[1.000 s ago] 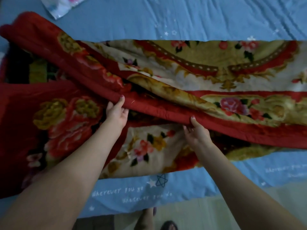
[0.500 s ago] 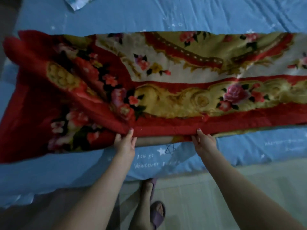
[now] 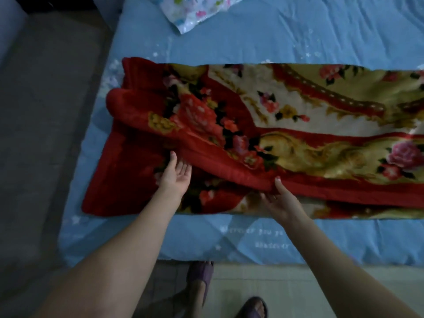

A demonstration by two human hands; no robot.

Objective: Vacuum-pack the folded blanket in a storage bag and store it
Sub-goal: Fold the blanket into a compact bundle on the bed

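Observation:
A thick red, cream and gold floral blanket [image 3: 286, 125] lies folded lengthwise across the blue bed and runs off the right edge of the view. Its near red border forms a raised fold. My left hand [image 3: 175, 174] is palm up with straight fingers slipped under that fold near the blanket's left end. My right hand [image 3: 278, 197] holds the same red edge, thumb on top and fingers beneath. A patterned plastic storage bag [image 3: 195, 12] lies at the far edge of the bed, apart from the blanket.
The blue bedsheet [image 3: 298, 239] with white lettering covers the mattress. A grey floor strip [image 3: 46, 134] runs along the bed's left side. My feet in purple slippers [image 3: 199, 276] stand on pale floor tiles just below the bed's near edge.
The blanket's top layer has been laid down over the lower one on the bed. My left hand has loosened from its grip and now lies open under the fold. The view has pulled back.

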